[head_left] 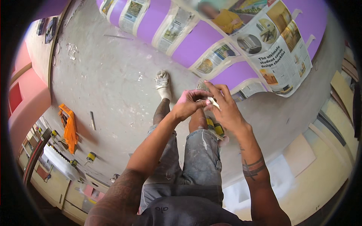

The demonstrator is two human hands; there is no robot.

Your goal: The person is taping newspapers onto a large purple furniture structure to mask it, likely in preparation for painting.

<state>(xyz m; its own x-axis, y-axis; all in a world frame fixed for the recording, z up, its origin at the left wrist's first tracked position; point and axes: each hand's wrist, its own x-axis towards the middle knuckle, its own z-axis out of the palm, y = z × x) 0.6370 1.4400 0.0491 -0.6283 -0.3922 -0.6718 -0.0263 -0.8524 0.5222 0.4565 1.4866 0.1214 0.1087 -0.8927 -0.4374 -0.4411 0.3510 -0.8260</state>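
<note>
My left hand (185, 106), smudged with pink paint, meets my right hand (228, 109) in front of my knees. Both have thumb and fingers drawn together in a pinch. A small whitish scrap (213, 101) shows between them; its kind is too small to make out. Just beyond lies a glossy purple panel (198, 39) with sheets and strips of newspaper (277, 52) fixed on it. Cream masking tape (164, 28) edges the strips, leaving bands of purple between. The newspaper's near right edge hangs loose over the panel's side.
An orange plastic tray (70, 130) and a flat metal bar (92, 120) lie on the grey floor (117, 79) at left. Behind them stands a pink curved piece (34, 98). Boards (341, 94) lean along the right. A yellow-and-black roll-like thing (218, 130) sits by my right leg.
</note>
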